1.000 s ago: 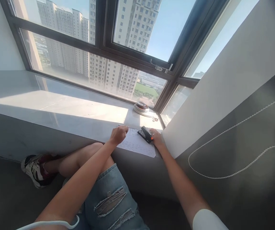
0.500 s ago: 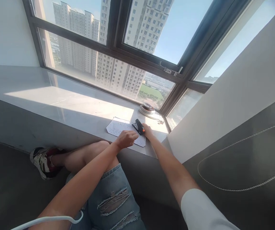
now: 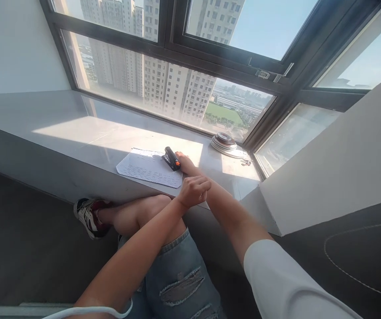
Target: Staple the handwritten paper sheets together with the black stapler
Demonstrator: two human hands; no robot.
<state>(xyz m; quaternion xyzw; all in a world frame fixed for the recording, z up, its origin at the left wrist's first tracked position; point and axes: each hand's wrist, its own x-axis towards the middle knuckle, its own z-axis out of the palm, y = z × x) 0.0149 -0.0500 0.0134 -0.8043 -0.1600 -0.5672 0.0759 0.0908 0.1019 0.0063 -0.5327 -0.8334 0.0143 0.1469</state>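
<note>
A black stapler [image 3: 171,159] with an orange tip rests on the right part of a white sheet of handwritten paper [image 3: 144,168] on the window sill. My right hand [image 3: 186,163] is at the stapler's right side, its fingers closed round the rear end and partly hidden behind it. Closer to me, my left hand [image 3: 193,191] is curled closed above the sill's front edge, off the paper's right corner and in front of my right forearm. Nothing shows between its fingers.
A round stack of coiled, plate-like rings [image 3: 224,142] lies on the sill [image 3: 77,146] by the window corner, with a small dark metal item [image 3: 246,163] beside it. My bent knee is below the sill's front edge. A white cable [image 3: 87,311] crosses my left arm.
The paper and stapler have shifted left along the sill together with my right hand. My left hand has moved off the paper to the right. The view has turned a little.
</note>
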